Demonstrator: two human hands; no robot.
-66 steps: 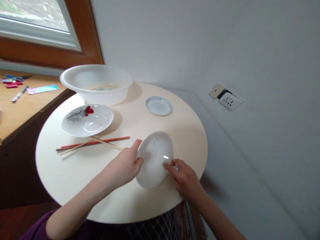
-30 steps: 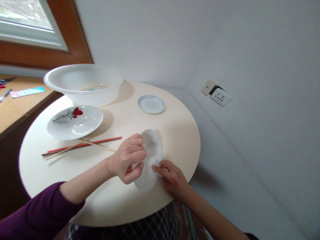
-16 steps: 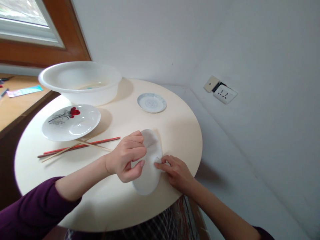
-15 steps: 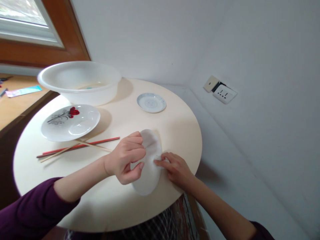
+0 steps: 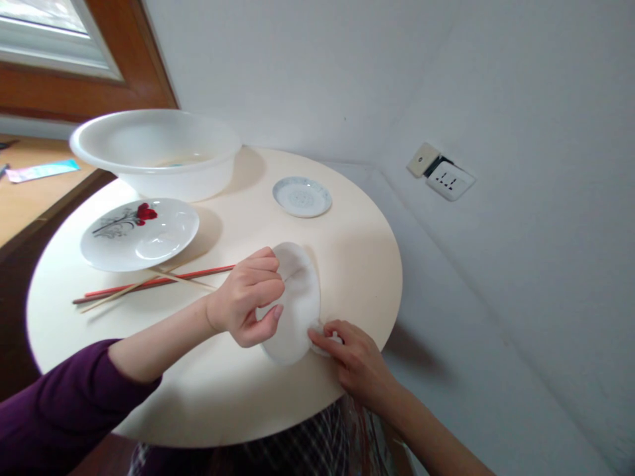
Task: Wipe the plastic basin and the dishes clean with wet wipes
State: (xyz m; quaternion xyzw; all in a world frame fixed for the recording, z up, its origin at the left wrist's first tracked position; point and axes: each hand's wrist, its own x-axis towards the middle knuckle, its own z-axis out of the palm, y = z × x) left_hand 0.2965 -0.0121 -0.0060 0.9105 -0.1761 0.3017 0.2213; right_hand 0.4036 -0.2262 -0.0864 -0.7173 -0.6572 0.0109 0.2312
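Observation:
My left hand (image 5: 251,297) is curled into a loose fist over the left side of a white oval plate (image 5: 297,317). Its thumb stands apart from the fingers, and the fingertips are hidden. A faint thin dark line runs across the plate beside the knuckles; I cannot tell whether it is a shadow. Thumb and fingers of my right hand (image 5: 354,357) close on a small white object (image 5: 318,345) at the plate's lower right edge. Its kind is unclear.
Left of my hands, red and wooden chopsticks (image 5: 139,283) lie crossed. Behind them are a flower-patterned dish (image 5: 169,244) and a big white basin (image 5: 183,188). A small patterned saucer (image 5: 302,197) sits toward the back of the round table (image 5: 362,264). Wall sockets (image 5: 449,180) are at right.
My right hand has moved slightly down along the plate's edge with the small white object. The left hand keeps its pose. The whole view has shifted slightly.

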